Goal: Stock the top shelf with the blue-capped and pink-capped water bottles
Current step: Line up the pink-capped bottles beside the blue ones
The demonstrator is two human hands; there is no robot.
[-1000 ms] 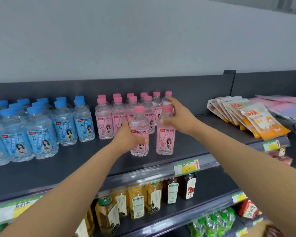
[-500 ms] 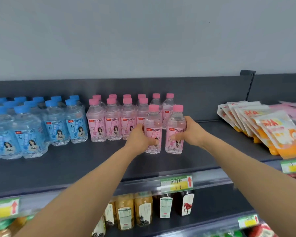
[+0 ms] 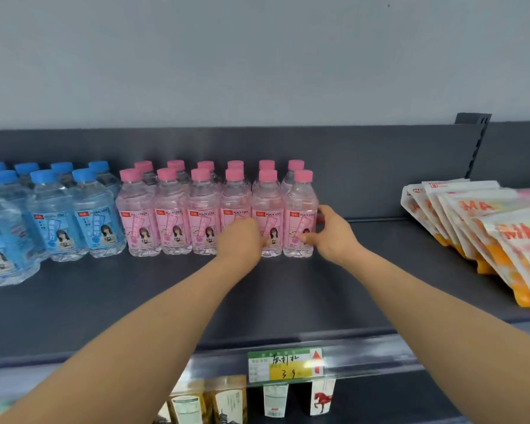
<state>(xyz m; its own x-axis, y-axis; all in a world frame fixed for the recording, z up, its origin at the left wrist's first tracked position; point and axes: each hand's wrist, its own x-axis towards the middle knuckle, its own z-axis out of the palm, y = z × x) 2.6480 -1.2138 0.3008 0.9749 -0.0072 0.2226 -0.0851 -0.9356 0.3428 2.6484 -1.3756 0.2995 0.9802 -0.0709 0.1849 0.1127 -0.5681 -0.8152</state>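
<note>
Clear plastic pink-capped water bottles (image 3: 172, 215) stand two rows deep on the dark grey metal top shelf (image 3: 288, 301); right hand (image 3: 331, 237) grips the rightmost front bottle (image 3: 299, 206); left hand (image 3: 242, 240) touches its neighbour (image 3: 268, 203), grip unclear

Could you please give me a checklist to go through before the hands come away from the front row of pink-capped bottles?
1. Rightmost pink-capped bottle upright and level with its row: ok.
2. Right hand clear of that bottle: not ok, its thumb and fingers grip it.
3. Left hand clear of the fifth bottle: cannot tell, its fingers are hidden.
4. Front-row labels face outward: ok.
5. Blue-capped bottles upright beside the pink ones: ok.
6. Bare top shelf between the row and the snack pouches: ok.
</note>
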